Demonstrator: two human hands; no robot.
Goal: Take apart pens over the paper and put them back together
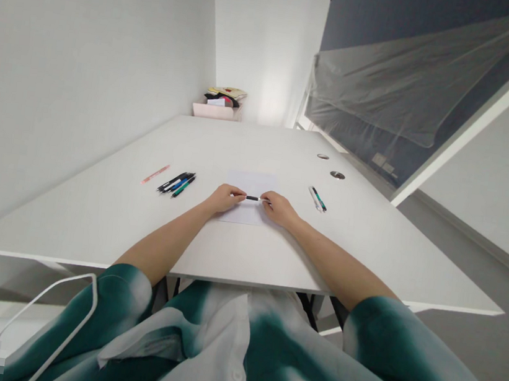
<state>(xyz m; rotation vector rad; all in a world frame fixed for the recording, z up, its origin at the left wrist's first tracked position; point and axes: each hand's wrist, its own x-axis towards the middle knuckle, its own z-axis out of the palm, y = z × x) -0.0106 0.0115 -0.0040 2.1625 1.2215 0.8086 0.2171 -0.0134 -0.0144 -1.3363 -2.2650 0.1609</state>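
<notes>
**As fingers [238,193] pinch a pen [252,198], paper [244,216] lies beneath**

While the left hand [224,199] holds one end, the right hand [281,208] holds the other, midway between the side edges of the desk [246,255], nearer its front edge. Toward the left edge lie a pen cluster [182,183] and a pink pen [156,174]; toward the right, two more pens [319,199] and two round metal discs [338,175].

A white bench [246,253] bears a paper sheet [244,214] at frame centre, bunched pens [181,185] and an orange-pink stick [156,174] centre-left, two slim items [319,199] centre-right.
</notes>
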